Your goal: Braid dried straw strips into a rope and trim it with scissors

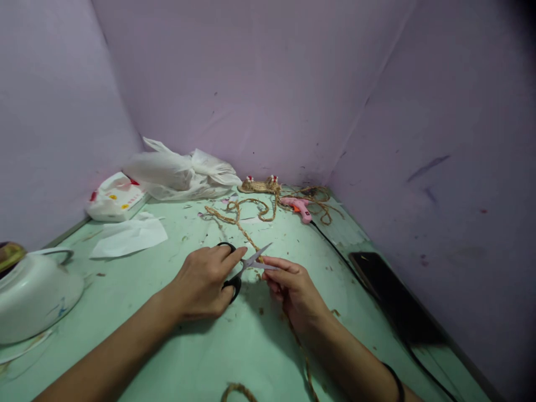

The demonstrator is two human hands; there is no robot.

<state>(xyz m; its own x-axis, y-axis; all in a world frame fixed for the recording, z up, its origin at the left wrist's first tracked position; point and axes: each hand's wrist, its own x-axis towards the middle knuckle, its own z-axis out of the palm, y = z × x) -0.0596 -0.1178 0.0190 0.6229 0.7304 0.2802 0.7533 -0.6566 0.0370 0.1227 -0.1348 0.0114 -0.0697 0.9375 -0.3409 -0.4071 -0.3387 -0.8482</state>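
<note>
My left hand grips a pair of black-handled scissors, thumb and fingers in the loops. The blades are spread apart around a brown braided jute rope, close to the fingertips of my right hand. Those fingers pinch the rope. From there it runs away across the tabletop to a looped length at the back, and another stretch hangs below my right hand toward the near edge. Whether the blades touch the rope is hard to see.
Against the back wall sit a white plastic bag, a woven jute piece with red-and-white beads and a pink glue gun. A tissue pack and white paper lie left, beyond a white bowl-like vessel. A dark phone lies right.
</note>
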